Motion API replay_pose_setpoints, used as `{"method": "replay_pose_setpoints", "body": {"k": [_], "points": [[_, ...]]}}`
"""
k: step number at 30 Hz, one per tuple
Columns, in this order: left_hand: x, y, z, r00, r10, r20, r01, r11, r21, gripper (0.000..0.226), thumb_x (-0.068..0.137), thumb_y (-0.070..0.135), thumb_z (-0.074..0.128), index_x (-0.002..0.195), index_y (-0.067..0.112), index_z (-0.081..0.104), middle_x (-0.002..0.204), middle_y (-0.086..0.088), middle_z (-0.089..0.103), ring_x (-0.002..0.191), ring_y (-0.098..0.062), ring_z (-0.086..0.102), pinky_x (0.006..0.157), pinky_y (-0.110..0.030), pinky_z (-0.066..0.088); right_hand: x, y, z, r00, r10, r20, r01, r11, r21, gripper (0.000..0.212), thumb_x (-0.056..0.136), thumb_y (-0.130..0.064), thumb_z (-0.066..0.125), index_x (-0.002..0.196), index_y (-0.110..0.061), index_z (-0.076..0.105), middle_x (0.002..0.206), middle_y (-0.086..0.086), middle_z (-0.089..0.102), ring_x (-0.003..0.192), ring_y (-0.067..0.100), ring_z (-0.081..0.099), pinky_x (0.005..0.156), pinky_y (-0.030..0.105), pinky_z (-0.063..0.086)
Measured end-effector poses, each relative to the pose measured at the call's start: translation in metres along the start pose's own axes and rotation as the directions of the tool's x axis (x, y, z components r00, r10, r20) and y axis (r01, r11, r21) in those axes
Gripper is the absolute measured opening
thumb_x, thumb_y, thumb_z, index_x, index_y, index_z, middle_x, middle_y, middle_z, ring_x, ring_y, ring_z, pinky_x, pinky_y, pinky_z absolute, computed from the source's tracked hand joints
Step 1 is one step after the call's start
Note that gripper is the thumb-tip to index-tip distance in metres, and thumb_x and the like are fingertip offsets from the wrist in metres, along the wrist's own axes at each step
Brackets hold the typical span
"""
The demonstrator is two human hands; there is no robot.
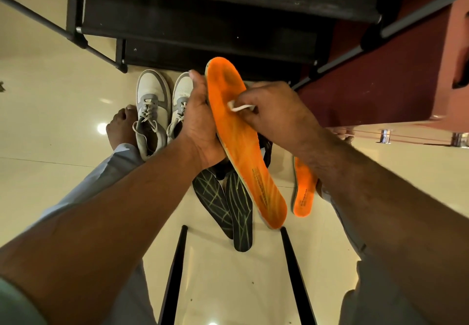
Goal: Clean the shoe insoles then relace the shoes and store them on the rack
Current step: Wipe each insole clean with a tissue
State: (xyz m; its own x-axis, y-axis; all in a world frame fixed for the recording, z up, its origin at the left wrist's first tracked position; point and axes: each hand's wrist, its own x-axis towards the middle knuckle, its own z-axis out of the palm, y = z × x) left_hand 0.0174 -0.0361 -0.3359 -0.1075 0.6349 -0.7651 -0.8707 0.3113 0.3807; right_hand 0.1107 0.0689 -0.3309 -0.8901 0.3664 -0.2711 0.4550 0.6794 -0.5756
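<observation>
My left hand [199,124] grips a long orange insole [243,152] by its left edge and holds it up over the floor. My right hand [274,111] pinches a small white wipe [237,106] and presses it on the insole's upper half. A second orange insole [303,195] lies on the floor under my right forearm. Two black insoles with green lines [225,205] lie on the floor below the held one. A pair of white and grey sneakers [152,111] stands laced on the left. A dark shoe [264,147] is mostly hidden behind the held insole.
The black shoe rack [203,20] with its fabric shelves stands straight ahead, its metal poles slanting out to both sides. A maroon cabinet [396,76] is at the right. My bare foot [121,126] rests beside the sneakers. Two black bars [175,274] run along the glossy cream floor.
</observation>
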Motion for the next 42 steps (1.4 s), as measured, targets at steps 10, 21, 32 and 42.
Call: {"method": "replay_pose_setpoints", "body": {"k": [10, 21, 32, 42], "points": [[0.001, 0.003, -0.002, 0.998, -0.045, 0.046, 0.045, 0.999, -0.015, 0.076, 0.093, 0.073, 0.020, 0.137, 0.021, 0.053, 0.122, -0.014, 0.068, 0.108, -0.031, 0.068, 0.085, -0.045, 0.057, 0.000, 0.011, 0.002, 0.994, -0.067, -0.091, 0.069, 0.997, 0.022, 0.019, 0.090, -0.014, 0.062, 0.106, -0.011, 0.072, 0.100, 0.007, 0.067, 0.090, 0.020, 0.063, 0.078, 0.040, 0.055], [0.000, 0.006, -0.002, 0.997, -0.058, 0.048, 0.057, 0.998, 0.018, 0.066, 0.097, 0.066, 0.022, 0.123, 0.021, 0.062, 0.114, -0.014, 0.071, 0.097, -0.029, 0.071, 0.082, -0.043, 0.058, -0.002, 0.016, -0.002, 0.979, 0.002, -0.205, 0.011, 0.998, 0.058, 0.022, 0.088, -0.009, 0.063, 0.108, -0.010, 0.071, 0.103, 0.008, 0.068, 0.091, 0.019, 0.063, 0.079, 0.039, 0.055], [-0.002, 0.007, 0.001, 0.996, -0.069, 0.055, 0.069, 0.998, 0.005, 0.059, 0.100, 0.061, 0.025, 0.115, 0.016, 0.062, 0.094, -0.012, 0.075, 0.081, -0.025, 0.074, 0.067, -0.037, 0.062, -0.003, 0.005, -0.006, 0.974, -0.115, -0.194, 0.130, 0.989, 0.067, 0.026, 0.087, -0.015, 0.057, 0.108, -0.011, 0.071, 0.106, 0.008, 0.068, 0.096, 0.023, 0.064, 0.081, 0.045, 0.054], [0.000, 0.008, 0.001, 0.994, -0.097, 0.059, 0.096, 0.995, 0.011, 0.066, 0.098, 0.065, 0.024, 0.118, 0.016, 0.063, 0.097, -0.012, 0.074, 0.084, -0.026, 0.073, 0.071, -0.039, 0.061, -0.005, 0.000, -0.001, 0.960, -0.191, -0.206, 0.205, 0.977, 0.051, 0.025, 0.087, -0.013, 0.057, 0.107, -0.009, 0.072, 0.098, 0.007, 0.068, 0.093, 0.023, 0.064, 0.079, 0.041, 0.054]]}}
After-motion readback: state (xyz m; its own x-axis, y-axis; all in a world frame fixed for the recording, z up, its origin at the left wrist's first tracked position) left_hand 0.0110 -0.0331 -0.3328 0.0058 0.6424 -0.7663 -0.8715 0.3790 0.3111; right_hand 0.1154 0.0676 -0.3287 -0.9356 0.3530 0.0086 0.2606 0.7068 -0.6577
